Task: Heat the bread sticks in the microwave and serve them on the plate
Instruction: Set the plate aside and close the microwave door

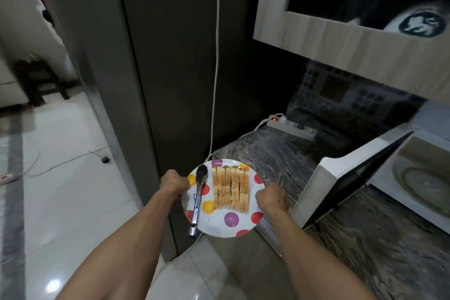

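A white plate (219,223) with coloured dots is held up in front of me, over the counter's left edge. My left hand (173,182) grips its left rim and my right hand (271,198) grips its right rim. Several bread sticks (230,187) lie side by side on the plate. Metal tongs (198,198) with black tips lie on the plate's left side. The white microwave (423,178) stands at the right with its door (341,185) swung open toward the plate. Its glass turntable (425,181) shows inside.
A dark marbled counter (280,153) runs under the microwave. A white power strip (292,126) with a red light lies at its back. A white cord (215,68) hangs down the dark fridge side (180,56). A cabinet (341,39) hangs above. Tiled floor (60,178) lies to the left.
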A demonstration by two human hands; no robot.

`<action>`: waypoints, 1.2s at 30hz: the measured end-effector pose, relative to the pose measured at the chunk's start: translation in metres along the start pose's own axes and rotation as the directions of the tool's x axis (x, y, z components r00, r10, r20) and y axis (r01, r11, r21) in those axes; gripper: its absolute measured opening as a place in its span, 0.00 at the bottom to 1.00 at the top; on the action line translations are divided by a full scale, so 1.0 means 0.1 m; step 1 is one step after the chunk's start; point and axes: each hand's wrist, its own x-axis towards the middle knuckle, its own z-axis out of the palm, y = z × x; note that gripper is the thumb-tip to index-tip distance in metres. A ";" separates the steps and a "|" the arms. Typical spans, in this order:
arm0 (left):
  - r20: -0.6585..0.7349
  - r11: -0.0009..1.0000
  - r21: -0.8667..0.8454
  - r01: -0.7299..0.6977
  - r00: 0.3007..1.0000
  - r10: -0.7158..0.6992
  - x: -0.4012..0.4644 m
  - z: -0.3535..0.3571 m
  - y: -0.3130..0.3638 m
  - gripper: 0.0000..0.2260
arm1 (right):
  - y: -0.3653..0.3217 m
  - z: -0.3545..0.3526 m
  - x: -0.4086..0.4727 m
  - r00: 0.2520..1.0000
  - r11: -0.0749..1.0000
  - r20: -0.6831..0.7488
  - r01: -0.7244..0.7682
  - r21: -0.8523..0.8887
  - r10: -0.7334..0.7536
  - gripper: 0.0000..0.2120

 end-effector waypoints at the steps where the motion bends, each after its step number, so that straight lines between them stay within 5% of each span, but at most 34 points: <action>1: -0.003 1.000 -0.008 0.004 1.000 -0.004 0.03 0.01 0.01 0.08 | -0.02 -0.01 0.03 1.000 1.000 0.006 -0.009 -0.002 0.009 0.07; 12: 0.085 0.994 0.073 -0.077 0.994 0.071 0.72 0.57 0.87 0.10 | -0.20 -0.03 0.96 0.961 0.969 -0.167 -0.195 0.155 0.220 0.13; 24: 0.277 0.933 0.229 -0.276 0.938 0.210 1.56 1.36 1.76 0.15 | -0.03 -0.04 1.61 0.826 0.846 -0.200 -0.485 0.221 0.526 0.16; 36: 0.367 0.768 0.371 -0.522 0.842 0.396 1.77 1.67 2.20 0.17 | -0.06 -0.19 1.68 0.773 0.814 -0.254 -0.548 0.192 0.581 0.12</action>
